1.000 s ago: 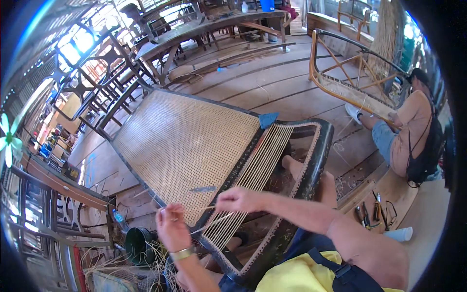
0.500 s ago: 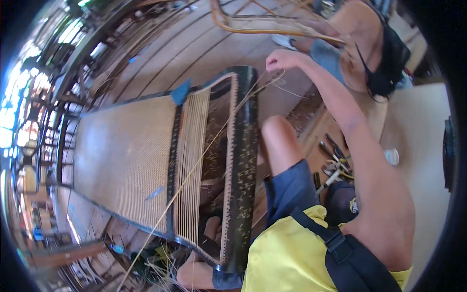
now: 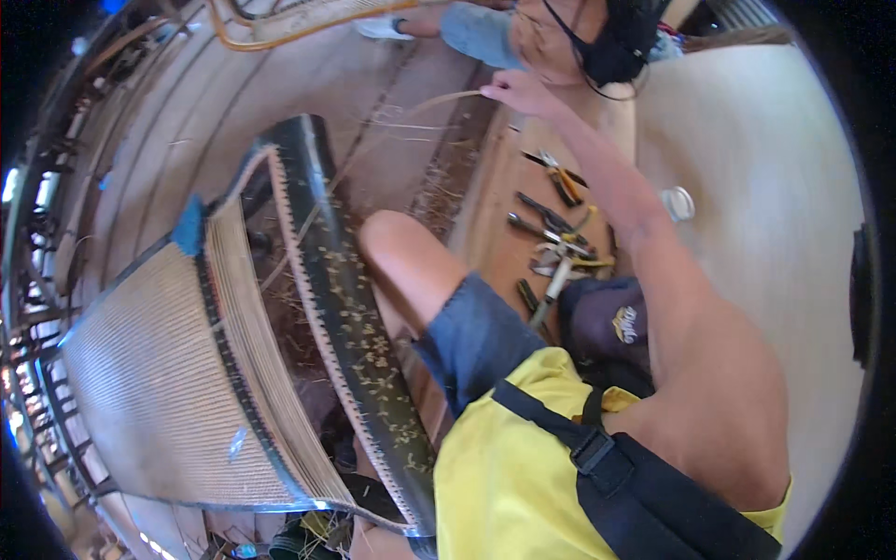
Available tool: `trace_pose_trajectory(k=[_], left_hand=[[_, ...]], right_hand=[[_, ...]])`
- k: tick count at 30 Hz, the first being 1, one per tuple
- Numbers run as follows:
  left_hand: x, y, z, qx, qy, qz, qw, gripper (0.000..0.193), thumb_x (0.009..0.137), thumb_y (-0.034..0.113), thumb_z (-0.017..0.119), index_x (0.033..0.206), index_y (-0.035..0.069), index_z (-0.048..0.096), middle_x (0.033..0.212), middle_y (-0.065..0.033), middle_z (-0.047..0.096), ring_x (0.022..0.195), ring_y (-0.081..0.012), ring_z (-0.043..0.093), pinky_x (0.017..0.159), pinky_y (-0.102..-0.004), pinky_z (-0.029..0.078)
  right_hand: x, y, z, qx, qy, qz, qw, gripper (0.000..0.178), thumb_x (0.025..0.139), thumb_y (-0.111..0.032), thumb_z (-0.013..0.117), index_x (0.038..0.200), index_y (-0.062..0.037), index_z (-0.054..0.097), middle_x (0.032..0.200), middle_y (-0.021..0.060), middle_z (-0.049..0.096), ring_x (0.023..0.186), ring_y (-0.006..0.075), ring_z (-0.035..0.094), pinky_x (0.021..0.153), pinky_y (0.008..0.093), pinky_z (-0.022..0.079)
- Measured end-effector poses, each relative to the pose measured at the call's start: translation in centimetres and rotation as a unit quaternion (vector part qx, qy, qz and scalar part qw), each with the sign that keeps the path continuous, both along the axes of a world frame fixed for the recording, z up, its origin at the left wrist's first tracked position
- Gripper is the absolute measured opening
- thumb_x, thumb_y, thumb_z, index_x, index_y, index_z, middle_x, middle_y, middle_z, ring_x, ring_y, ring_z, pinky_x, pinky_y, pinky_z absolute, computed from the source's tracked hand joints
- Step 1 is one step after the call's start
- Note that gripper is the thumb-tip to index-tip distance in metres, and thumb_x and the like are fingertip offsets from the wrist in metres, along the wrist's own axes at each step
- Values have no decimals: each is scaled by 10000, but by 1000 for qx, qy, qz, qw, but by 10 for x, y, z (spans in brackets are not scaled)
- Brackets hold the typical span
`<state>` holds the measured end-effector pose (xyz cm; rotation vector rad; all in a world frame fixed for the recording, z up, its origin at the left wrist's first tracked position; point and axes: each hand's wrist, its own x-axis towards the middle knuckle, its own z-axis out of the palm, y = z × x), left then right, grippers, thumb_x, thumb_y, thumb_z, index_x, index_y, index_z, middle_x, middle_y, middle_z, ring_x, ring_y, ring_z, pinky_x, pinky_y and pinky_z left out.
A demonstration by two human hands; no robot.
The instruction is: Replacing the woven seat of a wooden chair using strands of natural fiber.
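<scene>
My right hand (image 3: 518, 91) is raised at the top middle, its fingers closed in a pinch on a thin cane strand (image 3: 450, 97). The strand runs off to the left and blurs toward the chair frame (image 3: 359, 322), a black piece painted with gold leaf sprigs that rests across my legs. Its larger panel (image 3: 163, 373) is closely woven. Beyond a dark crossbar, a narrow section holds parallel strands (image 3: 257, 336) and an open gap edged with small holes. A blue scrap (image 3: 189, 227) sits on the crossbar's end. My left hand is out of sight.
Pliers (image 3: 562, 179), a pale-handled hammer (image 3: 556, 285) and other hand tools lie on a wooden board at my right, beside a dark cap (image 3: 607, 322). A white round lid or cup (image 3: 678, 203) sits on a pale surface. Another person (image 3: 560, 37) sits ahead near a curved wooden frame (image 3: 308, 33).
My view has swung to the right, so the chair frame appears farther left and tilted. My right hand keeps its pinch on the strand, which was taut across the frame and now curves loosely.
</scene>
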<state>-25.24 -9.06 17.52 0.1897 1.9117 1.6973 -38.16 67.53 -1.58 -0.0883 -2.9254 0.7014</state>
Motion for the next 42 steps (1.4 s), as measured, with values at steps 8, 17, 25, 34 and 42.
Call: trace_pose_trajectory(k=[8,17,25,34,42], left_hand=[[-76,267,-7,-44,-16,-149,988,822,914,262,718,1527,23,226,1436,-241,457,1237,-258,541,1010,-361,472],[68,356,-109,46,-34,-24,998,283,1023,184,551,1217,-21,534,850,-72,662,655,-71,534,593,-221,431],[159,182,-58,-214,-122,68,967,151,1006,98,542,1103,6,615,858,-81,681,627,-48,497,561,-203,392],[218,94,-6,-226,-202,186,935,141,995,147,589,1014,13,631,750,-12,617,649,-71,514,570,-198,394],[273,-9,-4,-279,-314,149,895,166,979,183,612,970,19,634,802,-19,583,667,-78,484,598,-222,398]], right_hand=[[109,-139,69,-767,-141,-103,617,138,996,-167,587,1069,-52,567,777,32,588,609,101,512,550,248,425],[97,-177,77,-855,-138,-50,498,74,1006,-121,512,1013,-59,551,745,36,569,540,102,447,503,250,354],[27,-98,30,-772,-61,-164,611,73,1012,-86,485,977,-34,523,750,57,534,567,131,439,516,277,396],[-16,-24,-8,-710,21,-148,688,114,995,-199,573,960,-90,567,797,60,606,700,218,620,618,354,542],[-30,45,30,-648,37,-293,702,91,986,-141,530,1000,-64,577,878,102,624,808,272,631,718,427,539]])
